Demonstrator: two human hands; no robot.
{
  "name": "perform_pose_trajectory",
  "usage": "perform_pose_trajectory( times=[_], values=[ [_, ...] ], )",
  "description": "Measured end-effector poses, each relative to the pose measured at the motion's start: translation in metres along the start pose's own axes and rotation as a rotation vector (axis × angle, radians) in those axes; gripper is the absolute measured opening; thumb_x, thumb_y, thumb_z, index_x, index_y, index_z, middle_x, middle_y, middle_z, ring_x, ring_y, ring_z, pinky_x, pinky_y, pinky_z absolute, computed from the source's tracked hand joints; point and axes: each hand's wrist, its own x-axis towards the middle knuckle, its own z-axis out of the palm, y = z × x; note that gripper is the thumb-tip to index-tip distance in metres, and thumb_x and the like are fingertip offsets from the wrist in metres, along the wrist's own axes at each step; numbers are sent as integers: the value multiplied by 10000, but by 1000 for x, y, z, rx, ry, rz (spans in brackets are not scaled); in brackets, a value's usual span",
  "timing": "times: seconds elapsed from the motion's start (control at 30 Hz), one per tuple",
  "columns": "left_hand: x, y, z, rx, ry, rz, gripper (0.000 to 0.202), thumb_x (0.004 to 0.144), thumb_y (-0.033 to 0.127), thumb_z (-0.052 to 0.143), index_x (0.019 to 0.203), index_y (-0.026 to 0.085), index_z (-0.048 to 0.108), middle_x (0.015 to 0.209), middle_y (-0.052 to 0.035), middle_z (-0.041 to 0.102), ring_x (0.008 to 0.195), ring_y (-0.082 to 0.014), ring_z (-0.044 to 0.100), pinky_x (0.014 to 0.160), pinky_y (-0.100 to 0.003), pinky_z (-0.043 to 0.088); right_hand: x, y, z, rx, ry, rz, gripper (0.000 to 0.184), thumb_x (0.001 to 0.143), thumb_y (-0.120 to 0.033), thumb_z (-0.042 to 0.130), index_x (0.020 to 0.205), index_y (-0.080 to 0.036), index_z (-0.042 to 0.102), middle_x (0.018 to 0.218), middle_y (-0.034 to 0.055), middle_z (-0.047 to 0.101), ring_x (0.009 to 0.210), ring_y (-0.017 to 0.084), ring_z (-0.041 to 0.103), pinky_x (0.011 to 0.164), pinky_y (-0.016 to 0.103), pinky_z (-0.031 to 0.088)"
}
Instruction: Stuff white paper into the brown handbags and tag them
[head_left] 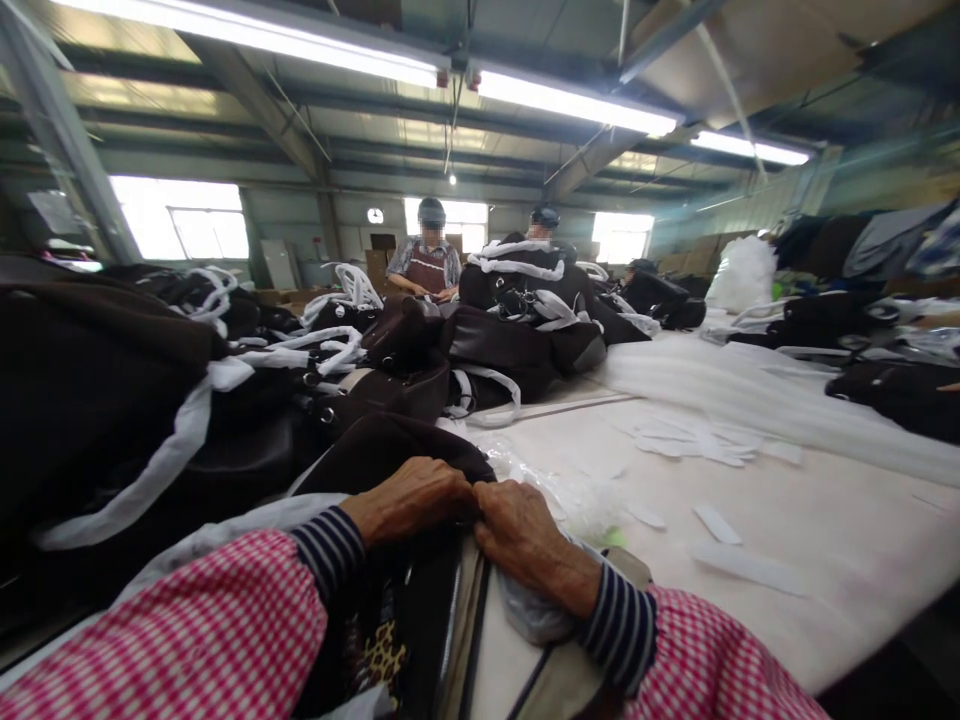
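Over my feed I can make out the left sleeve point(210, 620), loose and full, in a small check of bright pinkish red and white; it puffs out a little where it ends near the wrist. The right sleeve point(712, 665) is of the same checked cloth, just as roomy to my eye. From under them I see the left cuff point(328, 550) and the right cuff point(619, 625), a snug matching pair, dark navy ringed with narrow pale grey stripes. My left hand point(412, 497) and right hand point(529, 540) are bare.
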Motion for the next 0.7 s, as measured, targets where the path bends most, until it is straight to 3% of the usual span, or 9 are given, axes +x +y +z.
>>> perform_pose_trajectory(
  times=[0.2,0.43,0.7],
  values=[
    [-3,5,-7,47,-26,45,176,981,138,577,829,197,642,788,-3,691,662,-161,632,554,-310,315,1,7,5,20,6,-23,241,856,-174,561,1090,-177,617,1009,106,708,971,250,633,789,313,388],
    [-15,9,3,146,-23,112,127,1000,99,523,1043,206,577,955,-19,672,768,-183,599,654,-350,358,5,15,-9,156,-66,-35,210,811,-196,618,1019,-187,590,862,37,650,792,199,553,656,290,288],
    [-14,19,5,456,89,253,201,998,41,429,931,187,550,811,-45,591,665,-192,538,649,-366,378,3,10,-19,241,-53,-25,226,761,-103,594,969,-186,564,785,2,601,708,168,498,619,284,255]
  ],
)
